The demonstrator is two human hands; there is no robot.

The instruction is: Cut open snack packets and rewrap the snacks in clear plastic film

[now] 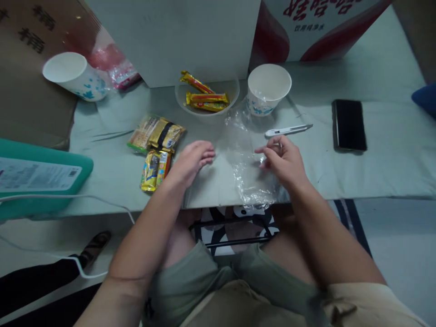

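Head view, right fingers (266, 149) pinching clear bag (250, 181)

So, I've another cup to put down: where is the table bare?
Bare cloth right of the phone and on its near side; also between the tipped cup and the snack packets. Crowded in the middle: bowl, paper cup, plastic bag, left hand, right hand.

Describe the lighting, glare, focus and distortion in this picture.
Head view: dim, bluish light; small glints on the clear plastic bag by the right hand; wide-angle bend curves the table edge; left hand slightly soft, frame corners softer.
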